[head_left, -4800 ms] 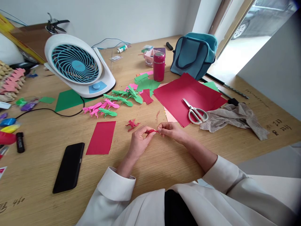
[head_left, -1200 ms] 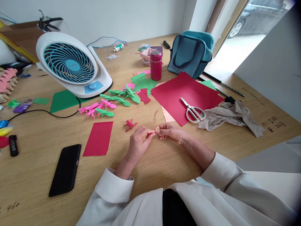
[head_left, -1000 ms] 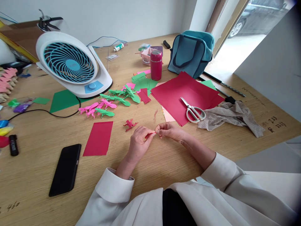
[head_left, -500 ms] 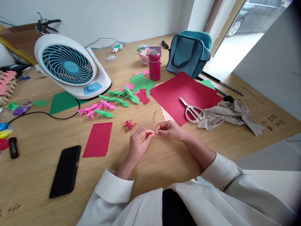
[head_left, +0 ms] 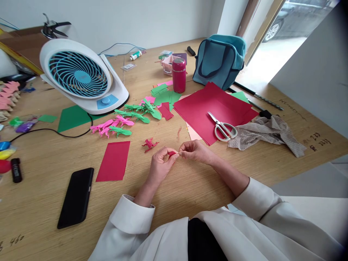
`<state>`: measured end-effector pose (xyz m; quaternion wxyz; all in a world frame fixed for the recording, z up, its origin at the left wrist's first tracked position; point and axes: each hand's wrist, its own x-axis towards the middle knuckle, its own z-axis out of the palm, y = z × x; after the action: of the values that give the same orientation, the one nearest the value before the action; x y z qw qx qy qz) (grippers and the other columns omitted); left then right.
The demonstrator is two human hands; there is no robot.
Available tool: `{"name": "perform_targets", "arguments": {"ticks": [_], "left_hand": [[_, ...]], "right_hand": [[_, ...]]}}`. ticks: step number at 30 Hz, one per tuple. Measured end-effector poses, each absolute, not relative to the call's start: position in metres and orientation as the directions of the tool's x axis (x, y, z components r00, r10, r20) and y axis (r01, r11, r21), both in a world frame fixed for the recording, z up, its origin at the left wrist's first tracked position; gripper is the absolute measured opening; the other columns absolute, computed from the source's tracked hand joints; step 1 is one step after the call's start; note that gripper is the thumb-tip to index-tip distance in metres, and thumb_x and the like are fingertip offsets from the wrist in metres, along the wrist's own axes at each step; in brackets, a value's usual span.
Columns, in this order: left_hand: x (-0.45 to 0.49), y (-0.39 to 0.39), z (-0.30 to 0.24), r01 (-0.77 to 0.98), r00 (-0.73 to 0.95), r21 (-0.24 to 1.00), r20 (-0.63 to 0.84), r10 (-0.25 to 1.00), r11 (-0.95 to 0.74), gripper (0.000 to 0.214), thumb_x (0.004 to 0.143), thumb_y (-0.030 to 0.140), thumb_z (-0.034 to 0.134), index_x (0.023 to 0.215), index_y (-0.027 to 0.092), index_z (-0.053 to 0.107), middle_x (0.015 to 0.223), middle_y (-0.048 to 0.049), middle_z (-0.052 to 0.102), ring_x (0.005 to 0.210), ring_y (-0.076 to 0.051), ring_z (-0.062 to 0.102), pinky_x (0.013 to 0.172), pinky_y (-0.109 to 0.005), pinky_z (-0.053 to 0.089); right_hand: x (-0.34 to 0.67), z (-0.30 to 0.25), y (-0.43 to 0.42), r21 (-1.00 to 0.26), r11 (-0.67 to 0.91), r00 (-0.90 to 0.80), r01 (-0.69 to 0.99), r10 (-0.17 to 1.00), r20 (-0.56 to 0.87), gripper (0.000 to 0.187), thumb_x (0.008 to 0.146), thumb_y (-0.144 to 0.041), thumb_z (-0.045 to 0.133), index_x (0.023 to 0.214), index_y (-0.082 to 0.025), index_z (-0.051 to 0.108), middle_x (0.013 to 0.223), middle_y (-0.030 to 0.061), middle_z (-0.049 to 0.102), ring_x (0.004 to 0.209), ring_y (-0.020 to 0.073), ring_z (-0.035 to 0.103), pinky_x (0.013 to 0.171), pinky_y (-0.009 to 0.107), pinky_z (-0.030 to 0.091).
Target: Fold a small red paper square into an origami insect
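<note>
A small folded piece of red paper [head_left: 172, 153] is pinched in my left hand [head_left: 161, 162], between thumb and fingers. My right hand [head_left: 196, 151] pinches at its right end, fingertips touching those of the left; most of the paper is hidden. Just beyond the left hand lies a red folded paper figure [head_left: 150, 145] with thin legs. Red paper rectangles [head_left: 113, 161] are stacked to the left. Farther back sit several green folded figures [head_left: 136, 115] and pink ones [head_left: 107, 127].
White-handled scissors [head_left: 223, 127] rest on large red sheets [head_left: 206, 105], beside a crumpled cloth [head_left: 266, 134]. A phone [head_left: 76, 197] lies at left. Behind stand a fan [head_left: 81, 78], a red flask [head_left: 178, 76] and a blue bag [head_left: 217, 63].
The fingers have shifted slightly, and a little more of the red paper shows above my left thumb. Both hands stay in the same place.
</note>
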<state>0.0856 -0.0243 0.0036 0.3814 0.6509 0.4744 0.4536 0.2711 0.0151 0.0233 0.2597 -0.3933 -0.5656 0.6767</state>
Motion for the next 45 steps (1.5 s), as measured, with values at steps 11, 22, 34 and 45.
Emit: {"name": "perform_targets", "arguments": {"ticks": [11, 22, 34, 45], "left_hand": [[0.092, -0.024, 0.001, 0.051, 0.049, 0.989, 0.133, 0.990, -0.136, 0.025, 0.085, 0.042, 0.068, 0.083, 0.018, 0.064, 0.072, 0.0013, 0.059, 0.064, -0.010, 0.052, 0.059, -0.021, 0.045], [0.082, -0.018, 0.006, 0.210, 0.184, 0.895, 0.359, 0.915, -0.393, 0.008, 0.085, 0.027, 0.070, 0.087, 0.020, 0.073, 0.085, -0.0050, 0.065, 0.083, -0.017, 0.062, 0.077, -0.030, 0.052], [0.079, -0.018, 0.012, 0.330, 0.185, 0.822, 0.426, 0.886, -0.464, 0.003, 0.082, 0.023, 0.073, 0.082, 0.021, 0.074, 0.079, -0.0013, 0.059, 0.078, -0.015, 0.058, 0.073, -0.028, 0.047], [0.083, -0.018, 0.000, 0.207, 0.159, 0.916, 0.316, 0.935, -0.345, 0.013, 0.086, 0.027, 0.068, 0.076, 0.019, 0.065, 0.077, -0.0007, 0.057, 0.072, -0.014, 0.055, 0.065, -0.026, 0.046]], "right_hand": [[0.270, 0.022, 0.016, -0.955, -0.297, -0.585, -0.021, 0.778, -0.229, 0.041, 0.068, -0.053, 0.081, 0.075, -0.015, 0.067, 0.065, -0.0001, 0.064, 0.060, 0.0108, 0.057, 0.064, 0.025, 0.047], [0.272, 0.023, 0.014, -0.952, -0.305, -0.637, -0.013, 0.737, -0.227, 0.039, 0.070, -0.050, 0.079, 0.073, -0.015, 0.064, 0.064, -0.0025, 0.058, 0.059, 0.0090, 0.052, 0.063, 0.024, 0.045], [0.274, 0.014, 0.013, -0.988, 0.018, -0.615, 0.153, 0.784, -0.081, 0.039, 0.085, -0.051, 0.060, 0.075, -0.013, 0.063, 0.061, -0.0019, 0.052, 0.055, 0.0089, 0.041, 0.053, 0.024, 0.031], [0.268, 0.010, 0.011, -0.993, 0.009, -0.588, 0.118, 0.806, -0.063, 0.040, 0.084, -0.053, 0.061, 0.074, -0.013, 0.061, 0.060, -0.0038, 0.047, 0.054, 0.0081, 0.036, 0.051, 0.023, 0.026]]}}
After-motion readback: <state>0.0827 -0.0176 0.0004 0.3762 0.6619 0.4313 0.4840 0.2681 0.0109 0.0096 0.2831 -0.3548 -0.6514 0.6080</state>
